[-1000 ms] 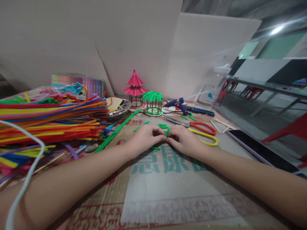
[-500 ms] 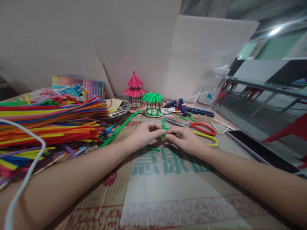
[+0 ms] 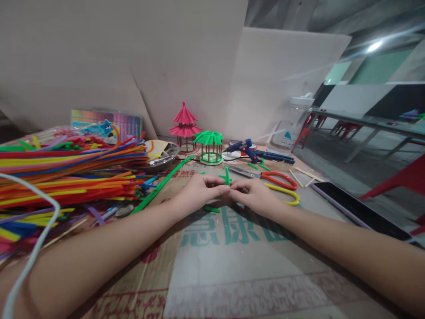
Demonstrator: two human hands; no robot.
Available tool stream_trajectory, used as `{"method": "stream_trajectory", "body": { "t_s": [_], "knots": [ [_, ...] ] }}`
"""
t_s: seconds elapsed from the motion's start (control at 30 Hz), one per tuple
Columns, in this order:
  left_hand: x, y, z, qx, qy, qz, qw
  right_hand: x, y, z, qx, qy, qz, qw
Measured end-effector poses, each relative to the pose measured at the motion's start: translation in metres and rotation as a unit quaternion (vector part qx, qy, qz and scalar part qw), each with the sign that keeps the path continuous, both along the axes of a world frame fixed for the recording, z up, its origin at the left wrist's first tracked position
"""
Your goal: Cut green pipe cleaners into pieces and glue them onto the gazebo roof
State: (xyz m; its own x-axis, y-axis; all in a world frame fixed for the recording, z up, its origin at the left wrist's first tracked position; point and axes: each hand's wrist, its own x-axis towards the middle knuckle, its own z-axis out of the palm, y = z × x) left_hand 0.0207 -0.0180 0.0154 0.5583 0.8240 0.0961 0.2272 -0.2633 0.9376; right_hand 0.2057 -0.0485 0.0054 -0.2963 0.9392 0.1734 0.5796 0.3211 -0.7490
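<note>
Both my hands meet over the cardboard at the middle of the head view. Between their fingertips stands a short green pipe cleaner [image 3: 227, 173], its lower end hidden by the fingers. My left hand [image 3: 202, 191] is closed in a pinch on it, thumb toward me. Against it my right hand [image 3: 254, 193] pinches from the other side, its fingers curled. A cut piece of green pipe cleaner [image 3: 212, 209] lies just below the left fingertips. Behind the hands stand a small green-roofed pavilion [image 3: 210, 141] and a pink two-tiered pavilion [image 3: 184, 122].
Scissors [image 3: 280, 180] with red and yellow handles lie right of my hands, a blue glue gun [image 3: 244, 148] behind them. Bundled coloured pipe cleaners [image 3: 73, 159] fill the left side. At right are a phone [image 3: 358, 210], wooden sticks [image 3: 308, 175] and a clear bottle [image 3: 288, 126].
The view has shifted slightly. My fingertips have come closer together around the green pipe cleaner, and less of it shows below them.
</note>
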Motion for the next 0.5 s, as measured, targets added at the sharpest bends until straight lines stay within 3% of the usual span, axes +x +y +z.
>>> {"method": "stream_trajectory", "body": {
  "t_s": [0.17,0.3,0.43,0.5],
  "knots": [
    [0.000,-0.002,0.002,-0.030,0.008,0.019,0.999,-0.001,-0.002,0.000,0.016,-0.009,0.019,1.000],
    [-0.002,0.001,0.000,-0.067,0.000,0.031,0.997,0.011,-0.002,0.021,0.018,-0.044,0.019,0.999],
    [-0.002,0.002,-0.001,-0.113,-0.023,0.003,0.993,0.047,0.008,0.048,0.034,-0.216,0.065,0.974],
    [-0.002,0.002,-0.001,-0.127,-0.025,0.001,0.992,0.070,0.016,0.053,0.040,-0.322,0.038,0.945]
  ]
}}
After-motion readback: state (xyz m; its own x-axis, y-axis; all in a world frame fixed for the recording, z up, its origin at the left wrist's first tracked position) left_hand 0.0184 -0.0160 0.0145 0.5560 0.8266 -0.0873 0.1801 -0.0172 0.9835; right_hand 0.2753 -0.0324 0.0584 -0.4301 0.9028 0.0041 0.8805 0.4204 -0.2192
